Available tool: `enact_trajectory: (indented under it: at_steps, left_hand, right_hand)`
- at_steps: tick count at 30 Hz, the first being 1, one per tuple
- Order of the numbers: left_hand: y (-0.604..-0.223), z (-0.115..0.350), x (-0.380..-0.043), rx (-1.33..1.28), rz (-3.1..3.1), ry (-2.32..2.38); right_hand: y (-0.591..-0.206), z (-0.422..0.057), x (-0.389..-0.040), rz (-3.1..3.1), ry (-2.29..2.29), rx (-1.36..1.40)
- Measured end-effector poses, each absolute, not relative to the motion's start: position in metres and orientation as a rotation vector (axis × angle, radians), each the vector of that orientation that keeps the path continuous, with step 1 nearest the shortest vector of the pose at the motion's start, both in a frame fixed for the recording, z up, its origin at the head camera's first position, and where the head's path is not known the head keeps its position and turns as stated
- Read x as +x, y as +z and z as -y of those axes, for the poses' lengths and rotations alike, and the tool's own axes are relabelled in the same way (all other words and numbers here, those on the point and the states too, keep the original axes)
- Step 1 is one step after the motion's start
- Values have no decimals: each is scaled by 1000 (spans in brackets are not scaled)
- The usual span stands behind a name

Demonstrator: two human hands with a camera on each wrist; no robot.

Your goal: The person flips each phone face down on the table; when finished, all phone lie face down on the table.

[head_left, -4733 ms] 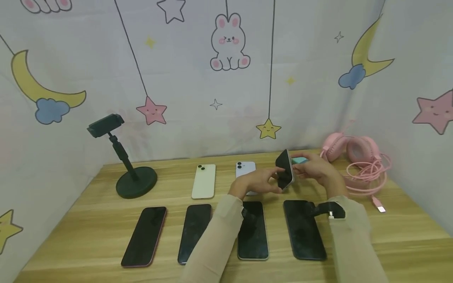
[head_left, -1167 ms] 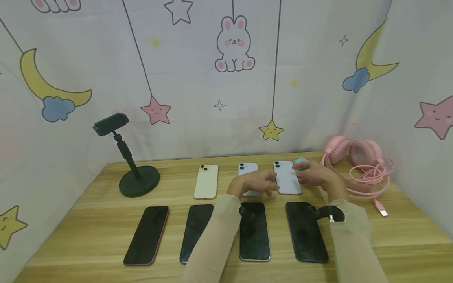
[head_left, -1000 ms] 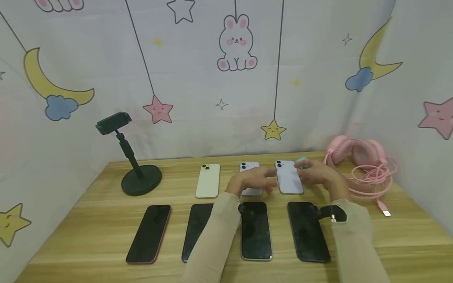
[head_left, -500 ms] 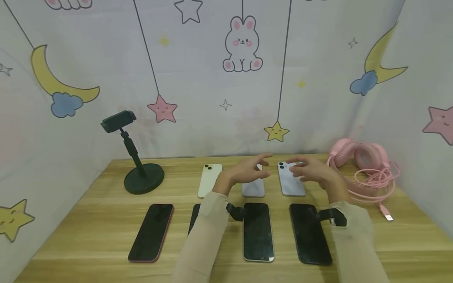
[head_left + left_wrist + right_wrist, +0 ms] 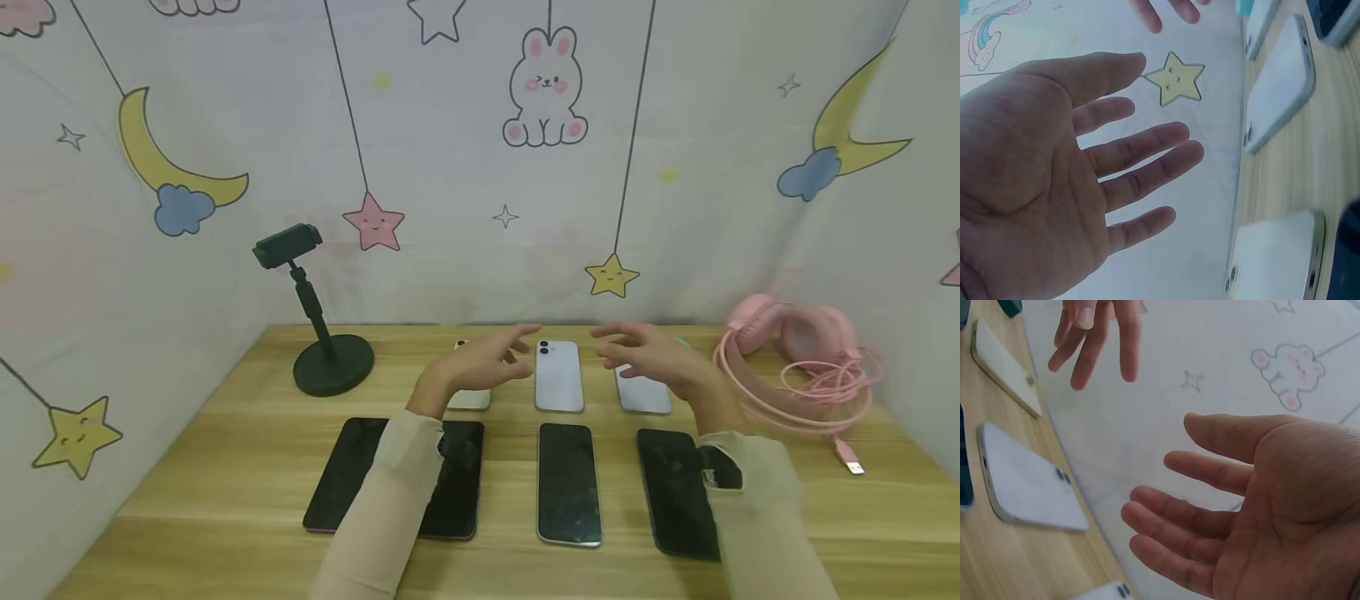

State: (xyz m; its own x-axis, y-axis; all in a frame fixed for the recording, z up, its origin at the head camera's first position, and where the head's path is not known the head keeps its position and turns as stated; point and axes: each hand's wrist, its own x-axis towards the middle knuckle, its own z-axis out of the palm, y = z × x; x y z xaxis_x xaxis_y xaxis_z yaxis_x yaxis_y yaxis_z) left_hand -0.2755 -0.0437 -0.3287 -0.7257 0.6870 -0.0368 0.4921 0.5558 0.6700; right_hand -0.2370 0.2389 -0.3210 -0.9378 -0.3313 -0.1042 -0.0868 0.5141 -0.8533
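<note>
Both hands are raised above the back row of phones, holding nothing. My left hand point(image 5: 480, 362) has its fingers loosely extended and covers part of a cream phone point(image 5: 470, 400) in the head view. Between the hands lies a pale lavender phone point(image 5: 558, 377), back up with its cameras at the far end. A second pale phone point(image 5: 643, 394) lies partly hidden behind my right hand point(image 5: 654, 357), whose fingers are relaxed and slightly bent. Each palm point(image 5: 1029, 162) shows bare in its own wrist view, with the right-hand fingers point(image 5: 1179, 537) spread apart from the phones.
Several phones lie screen up in the front row, including a middle one point(image 5: 568, 483) and a right one point(image 5: 675, 492); the left sleeve point(image 5: 382, 508) crosses the others. A black stand point(image 5: 330, 364) is back left. Pink headphones point(image 5: 817, 333) with a coiled cable are back right.
Earlier both hands held a phone tilted up; it now lies flat, back up, at the back row's right. The hands have let go and lifted, the left moving leftward. The head view has shifted left.
</note>
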Motion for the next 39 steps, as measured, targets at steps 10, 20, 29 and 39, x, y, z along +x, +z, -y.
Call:
enact_trajectory:
  at_steps: [10,20,29,39]
  left_hand:
    - [-322,85,-264,965,-2574,860]
    - [-325,134,-254,864,-2577,864]
    - [-333,167,-244,843,-2607,803]
    - [-338,213,-233,764,-2673,715]
  right_hand:
    - [-320,-200,-232,-2489,-1407,-404]
    - [-327,-146,-233,-2489,-1312,-468]
    - [-333,-98,-227,-2404,-1305,-479]
    - [-343,-49,-218,-2285,-1344,-478]
